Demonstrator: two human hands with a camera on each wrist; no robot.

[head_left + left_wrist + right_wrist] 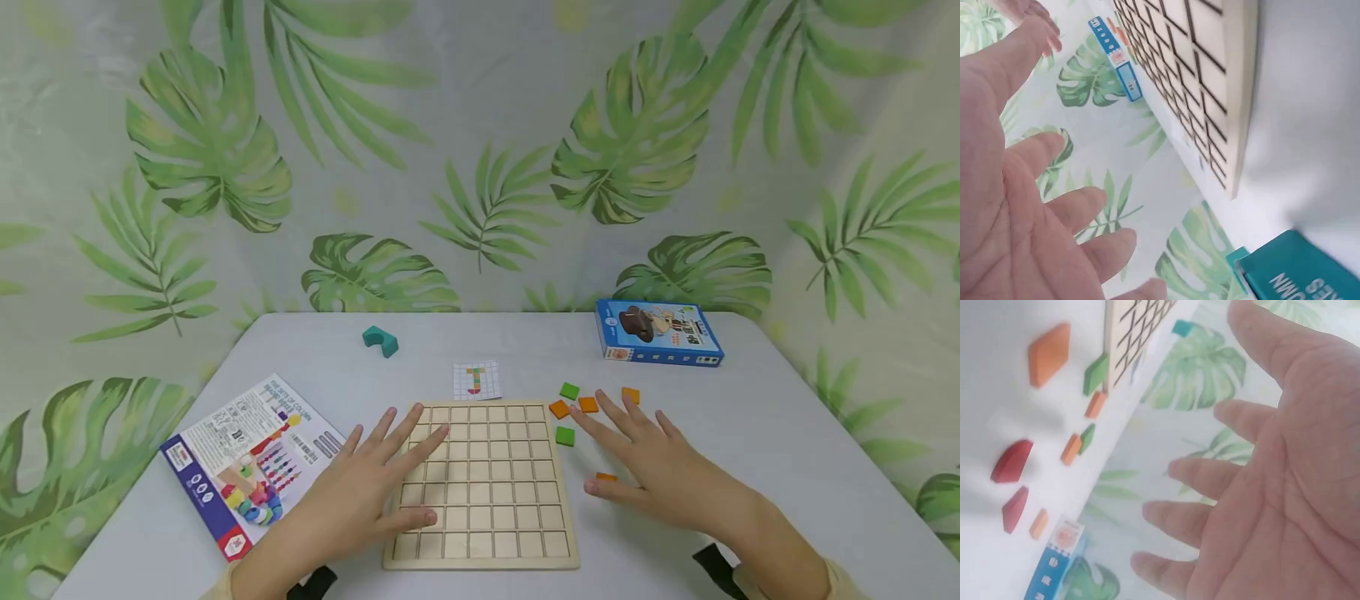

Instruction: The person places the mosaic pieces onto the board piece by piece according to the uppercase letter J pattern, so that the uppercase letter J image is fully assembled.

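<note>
A wooden grid board (480,483) with bare squares lies in the middle of the white table. My left hand (371,483), fingers spread, hovers over the board's left side and holds nothing. Just right of the board, my right hand (648,471) is held above the loose tiles, its fingers extended. Orange tiles (588,405) and green tiles (565,436) lie near the board's right edge. Two red rounded pieces (1012,461) show in the right wrist view; in the head view the right hand hides them. Behind the board, a small pattern card (477,380) shows a coloured J-like figure.
On the left, partly under the left forearm, lies a white and purple box (255,458) with toy pictures. A blue box (660,333) lies at the back right. A teal arch-shaped block (381,341) stands at the back left. A leaf-patterned curtain (495,125) hangs behind the table.
</note>
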